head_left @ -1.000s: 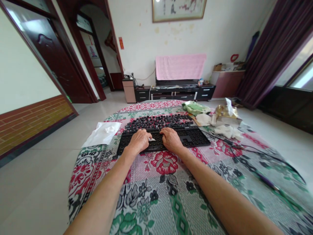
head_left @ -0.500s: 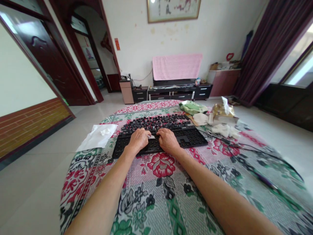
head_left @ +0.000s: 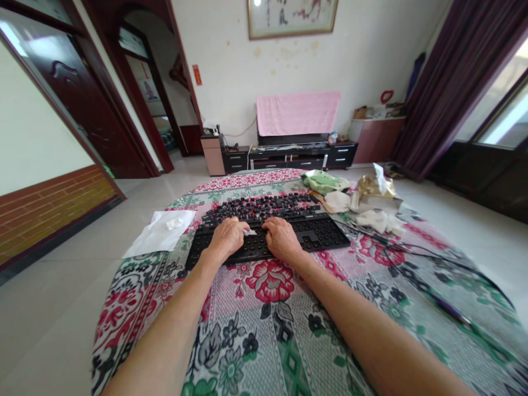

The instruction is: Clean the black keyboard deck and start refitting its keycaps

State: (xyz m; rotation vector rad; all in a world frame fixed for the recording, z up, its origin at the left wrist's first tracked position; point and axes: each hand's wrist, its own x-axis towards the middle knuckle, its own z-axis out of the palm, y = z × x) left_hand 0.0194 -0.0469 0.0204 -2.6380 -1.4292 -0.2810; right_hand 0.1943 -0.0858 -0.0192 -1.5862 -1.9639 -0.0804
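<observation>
Fingers of the left hand [head_left: 226, 237] were clenched on a white tissue scrap [head_left: 249, 232] at the centre of the frame. Only its tip showed, poking out past the fingertips toward the right hand [head_left: 281, 238]. The scrap was pressed against the black keyboard [head_left: 322, 234], in the narrow gap between the two hands. The right hand lay knuckles-up on the keyboard just beside the scrap with its fingers bent down. I could not tell whether they gripped anything.

The keyboard sat across the middle of a flowered tablecloth [head_left: 272, 308], with both forearms reaching to it from the bottom of the frame. Just behind it, toward the upper centre, was a heap of loose black keycaps [head_left: 259, 206], touching its far edge.

To the upper right stood a gold tissue box [head_left: 373, 190] with one white tissue [head_left: 381, 176] sticking up out of its top. A green packet [head_left: 324, 180] lay just to the left of the box. Crumpled white tissues [head_left: 381, 220] lay below the box, near the right end of the keyboard. A dark cable [head_left: 412, 258] trailed from there toward the right edge.

At the left of the frame a flat white sheet [head_left: 152, 239] hung over the table edge with a small crumpled wad [head_left: 173, 223] on it, well apart from the hands.
</observation>
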